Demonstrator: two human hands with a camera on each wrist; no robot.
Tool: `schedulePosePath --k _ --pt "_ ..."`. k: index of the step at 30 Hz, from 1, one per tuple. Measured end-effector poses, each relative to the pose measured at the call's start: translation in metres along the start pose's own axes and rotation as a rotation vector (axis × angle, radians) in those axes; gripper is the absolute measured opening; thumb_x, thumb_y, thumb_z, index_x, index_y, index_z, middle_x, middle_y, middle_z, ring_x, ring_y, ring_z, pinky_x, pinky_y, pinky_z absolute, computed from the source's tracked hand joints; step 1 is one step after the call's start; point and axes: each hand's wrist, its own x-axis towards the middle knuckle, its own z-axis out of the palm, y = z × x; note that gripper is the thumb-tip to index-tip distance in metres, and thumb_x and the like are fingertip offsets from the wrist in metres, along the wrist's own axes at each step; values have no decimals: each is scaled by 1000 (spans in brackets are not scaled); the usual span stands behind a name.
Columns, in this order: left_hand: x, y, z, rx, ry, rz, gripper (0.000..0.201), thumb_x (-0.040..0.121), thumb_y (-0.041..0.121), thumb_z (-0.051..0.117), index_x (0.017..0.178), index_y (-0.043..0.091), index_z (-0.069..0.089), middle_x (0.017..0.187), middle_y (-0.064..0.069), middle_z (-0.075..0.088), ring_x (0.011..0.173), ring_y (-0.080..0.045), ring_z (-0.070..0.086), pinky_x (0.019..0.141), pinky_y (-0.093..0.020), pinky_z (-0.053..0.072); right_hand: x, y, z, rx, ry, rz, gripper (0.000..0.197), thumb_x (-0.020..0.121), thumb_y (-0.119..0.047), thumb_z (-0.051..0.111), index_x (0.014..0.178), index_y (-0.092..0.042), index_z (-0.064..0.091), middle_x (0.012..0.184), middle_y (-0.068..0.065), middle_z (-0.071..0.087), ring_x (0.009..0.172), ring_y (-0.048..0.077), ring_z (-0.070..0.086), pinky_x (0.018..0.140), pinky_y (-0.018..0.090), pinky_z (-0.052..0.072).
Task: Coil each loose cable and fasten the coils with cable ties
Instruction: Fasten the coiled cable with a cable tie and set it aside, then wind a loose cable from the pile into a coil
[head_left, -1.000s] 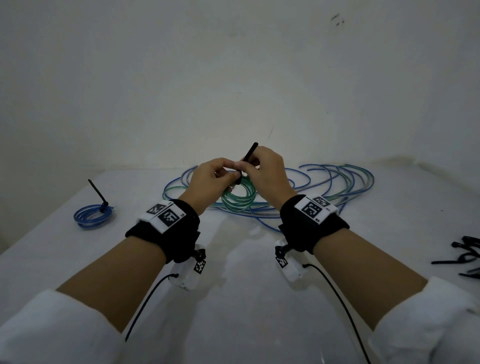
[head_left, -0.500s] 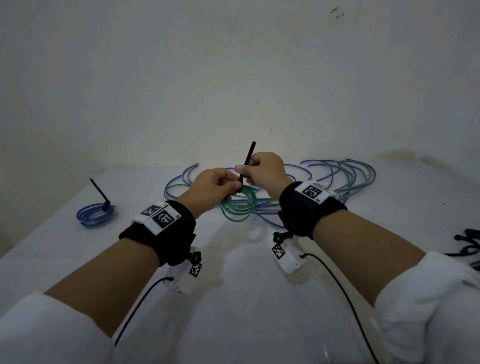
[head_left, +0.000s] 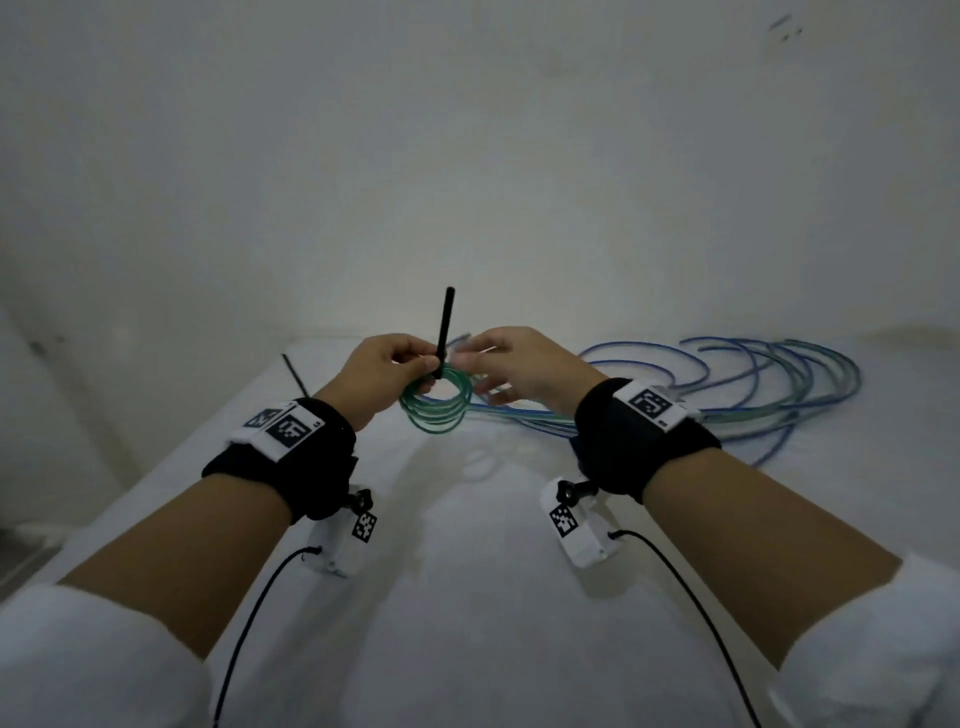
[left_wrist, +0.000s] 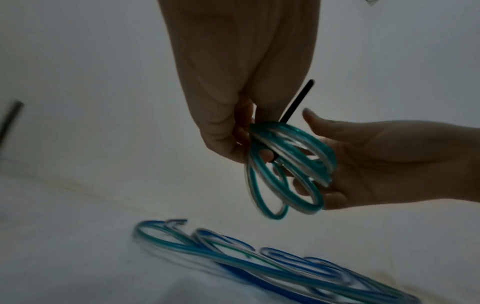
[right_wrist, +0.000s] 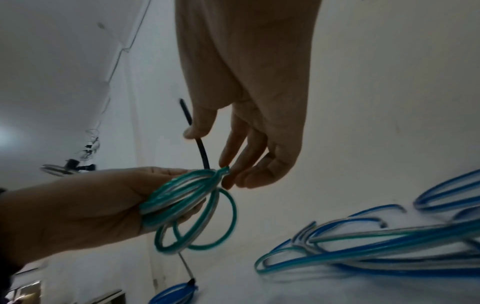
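Note:
My left hand grips a small green cable coil at its top, where a black cable tie wraps it and its tail sticks straight up. The coil hangs above the white table. My right hand hovers just right of the tie with its fingers relaxed and holds nothing. The left wrist view has the coil fanned out in front of the right palm. In the right wrist view the right hand's fingertips are close to the coil's loose end.
Several loose blue and green cables sprawl over the far right of the table. A tied blue coil lies at the left; in the head view only its tie tail shows behind my left wrist. A white wall stands behind.
My right hand has let go of the tie's tail and opened, drifting slightly right. The tail now stands upright and longer above the coil, which my left hand still grips.

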Motion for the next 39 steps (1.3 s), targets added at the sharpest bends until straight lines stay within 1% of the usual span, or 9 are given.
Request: schedulePosePath --k 3,7,11,16,19,24,29,34,39 --pt "0 -13 -37 -1 60 -46 16 89 2 57 104 1 63 80 -11 65 55 -4 63 66 -19 53 18 -3 42 54 -56 28 25 83 -14 71 104 -9 60 88 9 61 67 18 57 66 32 54" --pt "-4 -30 -79 -25 111 -103 19 90 -1 53 107 -2 61 80 -15 63 52 -4 62 60 -14 54 43 -5 96 58 -104 62 19 87 -14 66 102 -5 58 85 12 61 60 18 57 68 33 56" --pt "-2 -49 -115 77 151 -175 17 90 1 55 106 0 61 83 -14 64 56 -6 65 56 -14 54 70 -5 138 48 -95 73 14 86 -12 66 76 -9 57 76 12 61 56 18 57 68 34 56" --pt "8 -72 -149 244 165 -328 19 86 3 61 105 6 61 98 -17 64 87 -27 62 82 -35 53 95 3 174 66 -112 158 19 84 -9 68 68 -6 57 69 13 60 59 24 60 74 42 58" --pt "13 -83 -161 351 167 -353 11 81 2 67 89 9 64 89 -13 66 77 -20 62 66 -23 56 105 8 189 40 -110 193 18 82 -11 71 70 -2 60 71 15 62 65 29 64 76 44 58" --pt "20 -101 -170 568 183 -336 8 79 6 70 87 7 70 77 -6 66 65 -12 59 58 -14 51 118 16 204 -35 -153 202 27 81 -13 70 96 8 63 91 19 68 82 30 67 82 47 56" --pt "24 -107 -170 573 192 -337 12 80 5 69 92 6 71 84 -11 66 69 -14 59 69 -22 51 120 15 199 -103 -172 177 21 77 -15 75 83 1 63 94 25 69 89 38 67 86 50 54" --pt "25 -96 -171 489 319 -289 16 86 5 59 100 5 68 94 -14 66 86 -21 59 86 -35 51 105 7 178 -97 -242 174 15 88 -6 63 76 -5 54 83 21 62 72 29 63 85 47 55" --pt "24 -58 -153 502 607 63 18 87 7 53 100 10 65 100 -3 64 88 -17 57 85 -27 45 89 2 135 -179 -176 133 32 91 -10 58 118 5 51 99 15 57 70 23 63 73 38 56"
